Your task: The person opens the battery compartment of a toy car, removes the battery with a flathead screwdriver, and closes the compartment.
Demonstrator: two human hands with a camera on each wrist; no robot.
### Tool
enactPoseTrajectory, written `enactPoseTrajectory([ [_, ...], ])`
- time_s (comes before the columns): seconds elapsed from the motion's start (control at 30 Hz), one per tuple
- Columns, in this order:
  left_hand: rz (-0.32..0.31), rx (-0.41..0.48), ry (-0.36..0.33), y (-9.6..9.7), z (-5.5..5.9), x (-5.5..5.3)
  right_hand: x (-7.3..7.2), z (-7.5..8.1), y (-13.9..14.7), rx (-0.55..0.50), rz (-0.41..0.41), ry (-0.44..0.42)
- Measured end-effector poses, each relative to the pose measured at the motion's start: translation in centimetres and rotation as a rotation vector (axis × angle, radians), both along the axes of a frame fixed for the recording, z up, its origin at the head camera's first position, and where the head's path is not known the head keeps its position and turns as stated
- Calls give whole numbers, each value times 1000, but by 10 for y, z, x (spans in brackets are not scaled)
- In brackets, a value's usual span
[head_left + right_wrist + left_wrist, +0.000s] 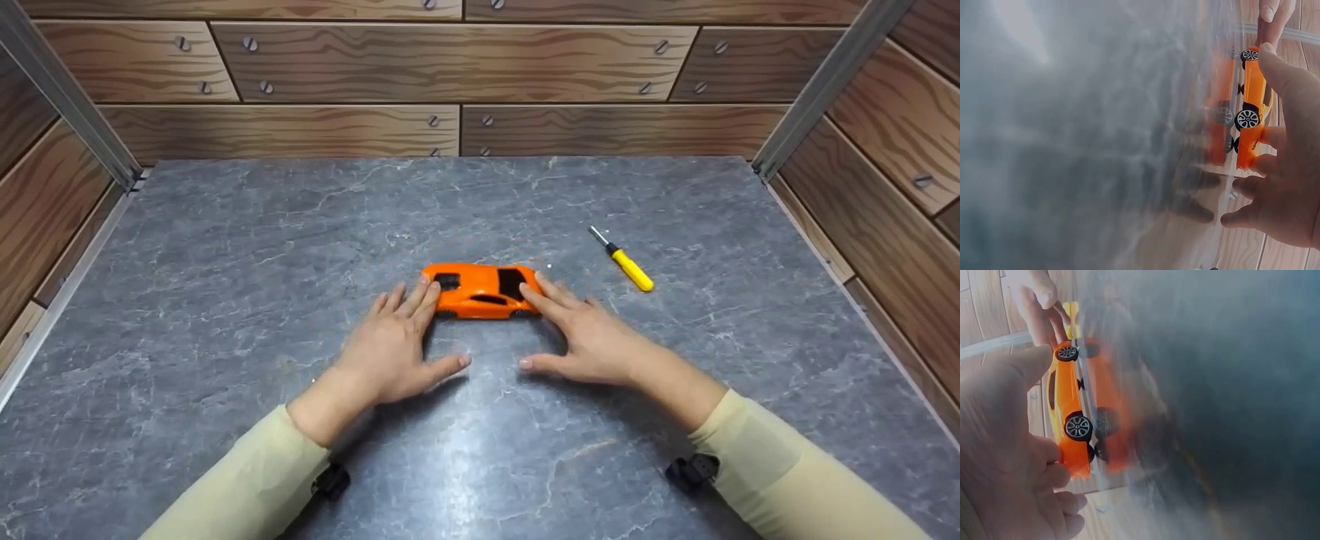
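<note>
While the orange toy car point(476, 283) stands wheels-down on the table point(240, 262), I see my left grip point(388, 349) at its rear end and my right grip point(596, 330) at its front. Outstretched fingers touch the car on both, thumbs spread clear of its near side, neither grasping it. Right of the car, slightly beyond, lies a yellow-handled screwdriver point(622, 259).

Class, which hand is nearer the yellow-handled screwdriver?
The right hand; the left hand, at the opposite end of the orange car, lies farther from the screwdriver.
</note>
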State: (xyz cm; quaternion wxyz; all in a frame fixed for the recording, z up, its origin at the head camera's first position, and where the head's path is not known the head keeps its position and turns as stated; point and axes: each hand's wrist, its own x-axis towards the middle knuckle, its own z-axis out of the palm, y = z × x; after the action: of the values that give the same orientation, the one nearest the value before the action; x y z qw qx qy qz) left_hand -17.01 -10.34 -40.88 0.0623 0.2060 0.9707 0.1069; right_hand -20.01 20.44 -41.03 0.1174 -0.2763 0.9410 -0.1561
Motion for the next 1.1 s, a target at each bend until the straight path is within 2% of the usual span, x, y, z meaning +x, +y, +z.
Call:
enactPoseTrajectory([
  [0.67, -13, 3, 20, 0, -2, 34, 34, 0, 6, 18, 27, 28],
  [1.1, -18, 26, 34, -1, -4, 50, 44, 0, 10, 34, 33, 27],
])
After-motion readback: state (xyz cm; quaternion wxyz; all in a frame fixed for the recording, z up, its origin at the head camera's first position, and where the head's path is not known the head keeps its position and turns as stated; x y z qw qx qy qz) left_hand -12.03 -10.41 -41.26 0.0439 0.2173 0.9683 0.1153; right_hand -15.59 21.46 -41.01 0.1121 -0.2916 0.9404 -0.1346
